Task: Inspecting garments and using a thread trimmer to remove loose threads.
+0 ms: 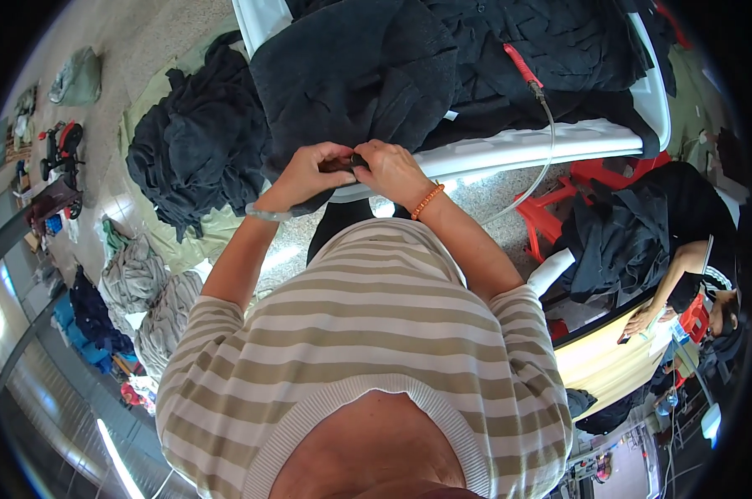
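A black garment (351, 75) lies spread over the near edge of the white table, its near edge gathered between my hands. My left hand (309, 175) is closed on that edge, thumb and fingers pinching the cloth. Close beside it, my right hand (392, 173) is closed too, fingertips on the same bit of cloth. A small dark spot shows at the right fingertips; whether it is a tool or a fold of cloth I cannot tell. A pale bracelet circles my left wrist and an orange beaded one my right.
More black garments cover the white table (525, 140), with a red-handled tool (521, 65) on a clear hose. A black clothing heap (197, 137) lies on the floor at left, grey cloth (139, 274) below it. Red stools (542, 218) and a seated co-worker (683, 266) are at right.
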`<state>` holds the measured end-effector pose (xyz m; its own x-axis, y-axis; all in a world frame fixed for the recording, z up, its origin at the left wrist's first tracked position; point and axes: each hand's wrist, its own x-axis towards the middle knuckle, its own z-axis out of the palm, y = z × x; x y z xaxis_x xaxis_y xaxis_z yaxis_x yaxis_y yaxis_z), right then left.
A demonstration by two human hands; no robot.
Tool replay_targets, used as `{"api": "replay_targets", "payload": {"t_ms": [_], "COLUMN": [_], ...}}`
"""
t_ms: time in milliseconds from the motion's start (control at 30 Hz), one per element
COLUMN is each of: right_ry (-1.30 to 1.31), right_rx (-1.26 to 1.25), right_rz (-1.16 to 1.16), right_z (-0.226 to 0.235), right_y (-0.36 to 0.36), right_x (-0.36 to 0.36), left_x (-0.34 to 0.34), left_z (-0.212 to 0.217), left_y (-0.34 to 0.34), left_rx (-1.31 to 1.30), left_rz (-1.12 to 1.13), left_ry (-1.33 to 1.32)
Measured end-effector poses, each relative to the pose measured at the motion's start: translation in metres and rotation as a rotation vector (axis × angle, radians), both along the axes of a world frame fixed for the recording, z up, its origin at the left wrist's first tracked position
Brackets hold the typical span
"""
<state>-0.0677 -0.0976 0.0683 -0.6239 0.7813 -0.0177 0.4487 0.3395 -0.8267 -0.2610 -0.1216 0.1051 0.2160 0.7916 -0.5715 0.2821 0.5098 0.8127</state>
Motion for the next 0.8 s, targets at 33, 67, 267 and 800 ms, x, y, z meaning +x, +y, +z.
{"api": "replay_targets", "payload": {"t_ms": [33, 67, 267, 800], "right_ry": [0.011, 0.010, 0.040, -0.164], "right_rx": [-0.016, -0.015, -0.094, 0.004], "right_rz": [0.008, 0.010, 0.088, 0.185], "right_z": [0.002, 0.004, 0.001, -0.001], "right_y": [0.002, 0.002, 0.003, -0.002], "right_x": [0.000, 0.000, -0.001, 0.020], "left_x": [0.004, 0.006, 0.003, -0.061], "left_z": [0.006, 0.008, -0.002, 0.005], "left_y": [-0.003, -0.006, -0.008, -0.035], "left_rx": [0.174, 0.348, 0.486, 0.367], "left_rz": [-0.061, -0.123, -0.189, -0.286], "left_ry": [0.069, 0.138, 0.353, 0.641]}}
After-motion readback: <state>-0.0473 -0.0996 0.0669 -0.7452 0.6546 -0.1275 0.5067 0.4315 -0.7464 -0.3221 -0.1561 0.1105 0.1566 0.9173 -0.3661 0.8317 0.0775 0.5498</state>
